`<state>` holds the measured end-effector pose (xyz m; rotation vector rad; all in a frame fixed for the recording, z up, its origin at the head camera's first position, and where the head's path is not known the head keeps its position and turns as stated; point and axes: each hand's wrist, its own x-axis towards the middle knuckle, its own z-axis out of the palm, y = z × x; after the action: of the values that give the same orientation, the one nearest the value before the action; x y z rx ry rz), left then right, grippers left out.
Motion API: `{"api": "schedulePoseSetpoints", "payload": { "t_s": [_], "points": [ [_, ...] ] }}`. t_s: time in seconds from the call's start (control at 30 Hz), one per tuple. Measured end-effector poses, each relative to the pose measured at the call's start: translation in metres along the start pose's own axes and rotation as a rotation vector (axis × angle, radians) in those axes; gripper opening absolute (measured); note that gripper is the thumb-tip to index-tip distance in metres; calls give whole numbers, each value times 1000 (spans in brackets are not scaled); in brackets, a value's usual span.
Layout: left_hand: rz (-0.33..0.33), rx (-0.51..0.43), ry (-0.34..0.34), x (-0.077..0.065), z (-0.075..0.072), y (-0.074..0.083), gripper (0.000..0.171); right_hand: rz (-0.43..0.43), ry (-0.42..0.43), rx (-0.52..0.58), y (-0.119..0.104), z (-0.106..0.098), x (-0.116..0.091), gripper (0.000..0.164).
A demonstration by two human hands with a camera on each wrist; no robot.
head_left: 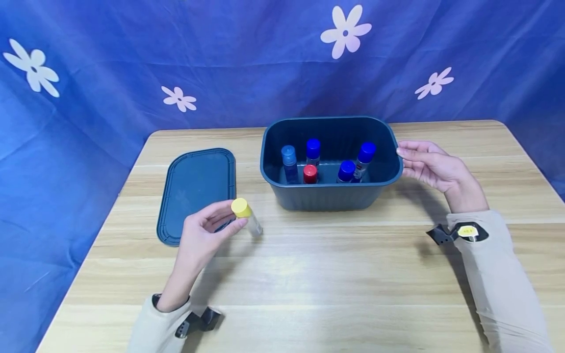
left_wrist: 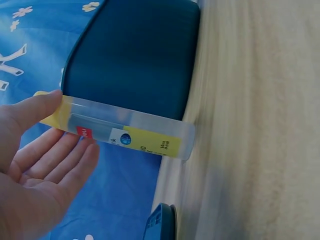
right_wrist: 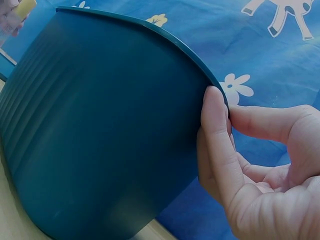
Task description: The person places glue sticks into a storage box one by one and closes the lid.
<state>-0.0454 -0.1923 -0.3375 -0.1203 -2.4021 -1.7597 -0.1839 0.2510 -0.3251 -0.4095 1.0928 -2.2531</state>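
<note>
Left hand (head_left: 205,233): 1, partly closed, thumb and fingers pinching a tube by its cap, the remaining fingers loosely extended.

Yellow-capped tube (head_left: 249,219): 1, clear-bodied, with a yellow label and a small red mark; held at the left hand's fingertips, cap uppermost, body tilted. Contact between its lower end and the table (head_left: 309,294): cannot tell.

Lid (head_left: 200,186): 1, flat, dark teal, rounded corners; lying on the table just beyond the left hand, whose fingers hide part of it.

Right hand (head_left: 428,162): 1, thumb and fingers closed on the rim of the bin at its end nearest that hand.

Bin (head_left: 328,196): 1, dark teal, open-topped, upright; left of the right hand, beyond and right of the left hand.

Contents of bin, all left of the right hand: 3 dark-blue-capped tubes (head_left: 366,153), 1 light-blue-capped tube (head_left: 289,157), 1 red-capped tube (head_left: 310,173).

Curtain (head_left: 247,49): blue, white flowers; beyond both hands.
</note>
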Motion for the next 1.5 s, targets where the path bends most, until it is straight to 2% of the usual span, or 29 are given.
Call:
{"api": "schedulePoseSetpoints", "payload": {
  "t_s": [0.27, 0.47, 0.77, 0.9, 1.3, 1.5],
  "points": [
    [63, -13, 35, -1, 2, 2, 35, 7, 33, -18, -1, 1, 0, 28],
    [89, -16, 31, -1, 3, 2, 35, 6, 45, -18, 0, 2, -1, 26],
    [46, -22, 15, -1, 6, -1, 37, -3, 8, -10, 0, -1, 0, 29],
    [52, -29, 25, 0, 7, -4, 36, -5, 6, -10, 0, -1, -1, 29],
    [139, -16, 52, 0, 9, -6, 33, -4, 8, -8, 1, 0, 0, 27],
    [215, 3, 34, 3, 6, -5, 34, -2, 36, -15, 1, 0, 0, 26]
  ]
}}
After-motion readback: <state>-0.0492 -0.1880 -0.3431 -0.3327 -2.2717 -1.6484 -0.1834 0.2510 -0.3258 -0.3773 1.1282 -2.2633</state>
